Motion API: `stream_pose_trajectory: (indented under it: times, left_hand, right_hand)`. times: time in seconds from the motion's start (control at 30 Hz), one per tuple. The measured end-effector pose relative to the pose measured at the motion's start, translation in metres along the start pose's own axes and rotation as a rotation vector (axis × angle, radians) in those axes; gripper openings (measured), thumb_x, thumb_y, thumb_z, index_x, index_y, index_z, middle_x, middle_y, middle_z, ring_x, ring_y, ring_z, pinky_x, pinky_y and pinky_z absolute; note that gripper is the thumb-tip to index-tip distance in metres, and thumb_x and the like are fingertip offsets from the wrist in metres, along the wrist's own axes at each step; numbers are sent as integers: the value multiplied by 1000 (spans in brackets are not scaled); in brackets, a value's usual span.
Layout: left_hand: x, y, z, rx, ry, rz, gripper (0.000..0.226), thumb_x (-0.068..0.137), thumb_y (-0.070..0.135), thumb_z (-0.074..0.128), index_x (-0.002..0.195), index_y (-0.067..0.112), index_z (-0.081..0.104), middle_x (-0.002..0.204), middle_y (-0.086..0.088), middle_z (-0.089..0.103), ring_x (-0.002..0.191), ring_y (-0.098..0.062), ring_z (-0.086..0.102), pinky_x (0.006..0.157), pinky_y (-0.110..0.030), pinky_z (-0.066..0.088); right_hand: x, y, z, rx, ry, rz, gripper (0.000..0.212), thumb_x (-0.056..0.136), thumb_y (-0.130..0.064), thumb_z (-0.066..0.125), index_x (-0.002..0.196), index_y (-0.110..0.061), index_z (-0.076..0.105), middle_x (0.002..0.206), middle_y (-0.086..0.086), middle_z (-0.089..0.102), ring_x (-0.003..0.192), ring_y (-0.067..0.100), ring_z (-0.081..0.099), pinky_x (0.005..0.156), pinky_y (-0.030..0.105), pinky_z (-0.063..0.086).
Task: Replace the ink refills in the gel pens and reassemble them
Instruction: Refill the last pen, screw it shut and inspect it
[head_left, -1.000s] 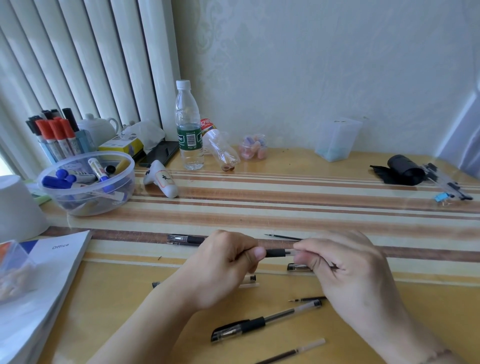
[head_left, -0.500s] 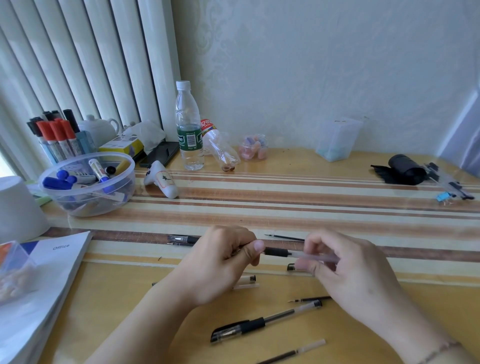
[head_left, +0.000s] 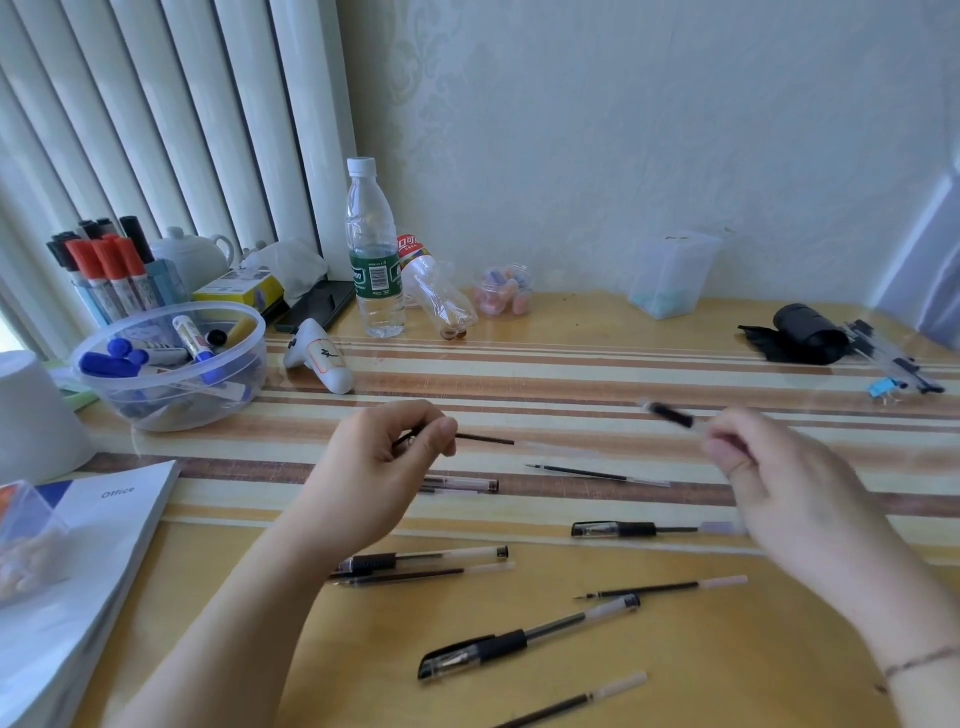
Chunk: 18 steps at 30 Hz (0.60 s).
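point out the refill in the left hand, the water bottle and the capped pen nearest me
refill (head_left: 485, 439), head view, dark bare shaft
water bottle (head_left: 375, 270), head view, green label
capped pen (head_left: 498, 646), head view, black grip

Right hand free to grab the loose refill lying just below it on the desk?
Probably not yet. The right hand already grips a pen barrel. The loose refill lies uncovered near its wrist, so the path looks free once the barrel is set down.

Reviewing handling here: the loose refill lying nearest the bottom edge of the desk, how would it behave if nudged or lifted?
The loose refill is a thin round tube on the smooth desk, so a sideways nudge would probably roll it. It looks very light, and so slender that it may flex slightly. Pinching something that thin off a flat surface could be fiddly.
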<state>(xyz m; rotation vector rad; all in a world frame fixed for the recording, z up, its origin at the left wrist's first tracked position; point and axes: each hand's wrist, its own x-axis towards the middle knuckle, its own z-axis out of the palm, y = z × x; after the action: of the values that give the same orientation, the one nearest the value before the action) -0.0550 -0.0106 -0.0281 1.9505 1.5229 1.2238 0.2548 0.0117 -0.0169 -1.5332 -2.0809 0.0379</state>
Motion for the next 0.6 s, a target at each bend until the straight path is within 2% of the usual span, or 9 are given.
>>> stream_pose_trajectory:
  times: [0.07, 0.13, 0.2, 0.3, 0.37, 0.47, 0.53, 0.6]
  left_hand:
    - [-1, 5, 6, -21, 12, 11, 30, 96, 36, 52, 72, 20, 62, 49, 6, 37, 44, -7, 31, 43, -20, 26]
    - [-4, 10, 14, -39, -3, 44, 28, 96, 33, 52, 74, 20, 63, 48, 9, 39, 44, -6, 31, 44, -17, 26]
    - [-7, 14, 22, -8, -21, 86, 24, 95, 27, 54, 76, 18, 65, 50, 13, 47, 43, -6, 35, 45, -11, 25]
    - [-8, 16, 28, 7, -31, 95, 20, 95, 23, 57, 79, 17, 67, 56, 22, 54, 44, -4, 41, 45, -9, 26]
    - [-7, 15, 30, 9, -51, 65, 20, 92, 32, 57, 82, 20, 69, 64, 26, 61, 52, 1, 52, 49, -8, 32]
    - [-5, 7, 27, 65, -3, 3, 24, 87, 44, 55, 91, 29, 73, 75, 23, 68, 78, 4, 63, 66, -16, 50]
    - [-3, 3, 23, 83, 84, -20, 23, 87, 43, 57, 94, 30, 74, 74, 20, 70, 80, 4, 64, 68, -21, 52]
    - [-2, 2, 22, 65, 125, -41, 28, 85, 48, 55, 93, 30, 75, 74, 19, 70, 77, 4, 63, 64, -21, 48]
  right_hand:
    - [2, -4, 0, 220, 15, 63, 13, 88, -39, 56, 87, -26, 51, 61, -14, 50, 53, -1, 52, 44, 16, 35]
    - [0, -16, 3, 385, -55, 23, 14, 82, -46, 60, 89, -33, 58, 49, -13, 45, 45, 0, 47, 44, 13, 32]
    - [-3, -24, 8, 418, -124, -68, 11, 81, -47, 62, 84, -38, 67, 46, -10, 38, 42, 5, 36, 44, 15, 24]
    - [-3, -24, 12, 407, -138, -90, 22, 80, -47, 61, 70, -30, 70, 42, -9, 34, 41, 6, 28, 41, 16, 20]
    - [-2, -18, 15, 333, -140, -83, 26, 80, -51, 57, 70, -30, 68, 41, -7, 34, 39, 7, 28, 40, 17, 20]
    - [3, -5, 19, 49, -138, -55, 23, 86, -47, 56, 69, -34, 62, 37, -6, 40, 35, 8, 32, 39, 16, 20]
    - [6, 2, 21, -69, -140, -5, 24, 87, -44, 57, 64, -38, 56, 39, -5, 50, 37, 10, 45, 39, 20, 26]
    - [9, 6, 24, -122, -156, 39, 29, 88, -42, 58, 60, -42, 51, 43, -5, 56, 43, 11, 51, 40, 24, 32]
